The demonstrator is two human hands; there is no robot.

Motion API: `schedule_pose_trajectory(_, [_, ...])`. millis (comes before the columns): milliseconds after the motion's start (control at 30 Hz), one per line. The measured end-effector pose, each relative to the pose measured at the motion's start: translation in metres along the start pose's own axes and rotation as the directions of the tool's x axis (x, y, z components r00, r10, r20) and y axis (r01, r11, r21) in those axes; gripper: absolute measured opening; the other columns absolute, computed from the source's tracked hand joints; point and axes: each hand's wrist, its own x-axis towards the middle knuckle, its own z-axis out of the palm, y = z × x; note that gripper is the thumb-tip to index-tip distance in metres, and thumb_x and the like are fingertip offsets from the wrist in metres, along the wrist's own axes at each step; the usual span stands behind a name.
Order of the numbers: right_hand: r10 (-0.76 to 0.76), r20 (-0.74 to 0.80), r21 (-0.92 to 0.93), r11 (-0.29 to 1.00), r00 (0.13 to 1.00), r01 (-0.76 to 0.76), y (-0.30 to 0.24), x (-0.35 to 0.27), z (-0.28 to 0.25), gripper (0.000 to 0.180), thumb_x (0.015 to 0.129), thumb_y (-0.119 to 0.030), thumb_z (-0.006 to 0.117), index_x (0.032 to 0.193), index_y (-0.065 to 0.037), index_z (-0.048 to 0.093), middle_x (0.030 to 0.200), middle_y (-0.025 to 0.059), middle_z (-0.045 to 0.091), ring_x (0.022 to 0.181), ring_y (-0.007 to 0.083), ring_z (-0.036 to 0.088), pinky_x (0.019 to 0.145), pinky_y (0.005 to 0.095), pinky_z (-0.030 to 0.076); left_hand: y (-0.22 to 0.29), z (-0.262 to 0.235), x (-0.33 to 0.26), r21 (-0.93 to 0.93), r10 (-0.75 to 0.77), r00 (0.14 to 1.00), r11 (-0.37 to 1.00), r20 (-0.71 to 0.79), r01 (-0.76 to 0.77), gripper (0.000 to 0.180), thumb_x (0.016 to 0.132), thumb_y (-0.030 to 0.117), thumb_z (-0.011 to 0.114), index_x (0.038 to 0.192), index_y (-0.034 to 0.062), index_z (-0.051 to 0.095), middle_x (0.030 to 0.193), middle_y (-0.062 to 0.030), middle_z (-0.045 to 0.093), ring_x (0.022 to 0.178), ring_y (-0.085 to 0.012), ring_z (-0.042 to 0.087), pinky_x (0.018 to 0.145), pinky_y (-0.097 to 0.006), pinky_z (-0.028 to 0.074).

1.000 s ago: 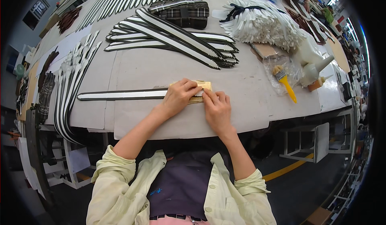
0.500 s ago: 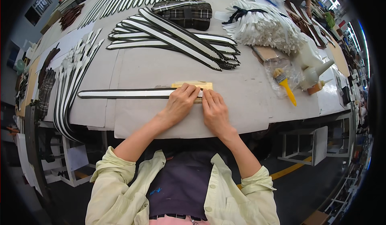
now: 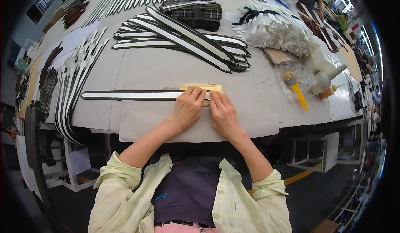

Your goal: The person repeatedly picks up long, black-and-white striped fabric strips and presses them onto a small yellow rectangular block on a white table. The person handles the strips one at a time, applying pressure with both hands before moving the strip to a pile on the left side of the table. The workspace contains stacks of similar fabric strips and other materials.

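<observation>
A long black strap with a white strip along its middle [image 3: 137,95] lies crosswise on the table in front of me. Its right end rests over a small yellow block [image 3: 214,88]. My left hand [image 3: 189,108] is closed, its fingertips pinching the strap near that end. Close beside it, my right hand [image 3: 223,111] also has its fingers pressed together on the strap's tip. The two hands almost touch at the fingertips, which hide most of the strap's end.
A pile of similar straps [image 3: 179,39] lies beyond my hands, beside a dark plaid bundle [image 3: 196,14]. More straps [image 3: 68,95] hang over the table's left edge. To the right are a white strip bundle [image 3: 275,28], a yellow-handled brush [image 3: 298,92] and a glue bottle [image 3: 327,76].
Both hands stay at the strap's end, with hardly any movement of the fingers. The whole view has shifted very slightly.
</observation>
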Motion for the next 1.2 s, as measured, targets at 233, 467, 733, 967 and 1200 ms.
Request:
schedule_pose_trajectory(233, [0.106,-0.091,0.036,0.994,0.99,-0.103,-0.003,-0.008,0.011,0.044,0.08,0.006,0.061,0.123,0.014,0.061,0.133,0.0243,0.061,0.125,0.0403,0.058,0.108,0.0472,0.048,0.003,0.001,-0.005,0.084,0.013,1.0,0.996,0.019,-0.014,0.042,0.081,0.001,0.061,0.121,-0.007,0.067,0.113,-0.0139,0.065,0.108,-0.0302,0.063,0.086,-0.041,0.057])
schedule_pose_trajectory(467, [0.116,-0.135,0.013,0.993,0.984,-0.115,-0.008,-0.009,0.015,0.043,0.078,0.005,0.061,0.12,0.017,0.062,0.128,0.0262,0.062,0.122,0.041,0.059,0.107,0.0483,0.048,0.006,0.001,-0.003,0.083,0.047,0.998,0.995,0.033,-0.05,0.046,0.081,0.002,0.061,0.126,-0.0077,0.065,0.116,-0.0173,0.064,0.111,-0.0329,0.062,0.097,-0.042,0.053])
schedule_pose_trajectory(733, [0.146,-0.182,0.01,0.989,0.972,-0.147,-0.011,-0.005,0.02,0.044,0.079,0.004,0.064,0.122,0.013,0.062,0.126,0.0233,0.063,0.119,0.0403,0.058,0.104,0.0482,0.048,0.015,0.009,-0.001,0.042,0.015,1.0,0.999,-0.008,-0.014,0.045,0.081,0.003,0.062,0.125,-0.0075,0.065,0.118,-0.0182,0.064,0.115,-0.0348,0.061,0.099,-0.043,0.052])
schedule_pose_trajectory(967, [0.269,-0.156,0.181,0.954,0.95,-0.24,-0.006,0.007,0.011,0.019,0.088,-0.009,0.072,0.105,-0.001,0.066,0.116,0.0114,0.063,0.11,0.0324,0.058,0.093,0.046,0.046,-0.004,-0.01,0.0,-0.243,-0.05,0.996,0.968,0.078,0.067,0.04,0.08,-0.002,0.064,0.119,-0.003,0.069,0.119,-0.0148,0.067,0.114,-0.0349,0.063,0.095,-0.044,0.054])
schedule_pose_trajectory(1200, [0.355,-0.148,0.23,0.92,0.923,-0.317,0.002,0.018,0.022,0.01,0.09,-0.013,0.073,0.094,-0.007,0.066,0.109,0.0074,0.06,0.102,0.0287,0.054,0.086,0.0431,0.04,0.002,-0.03,-0.044,-0.013,-0.022,1.0,1.0,0.007,0.022,0.045,0.081,-0.003,0.06,0.126,-0.0018,0.07,0.129,-0.0142,0.066,0.122,-0.0333,0.061,0.102,-0.044,0.053])
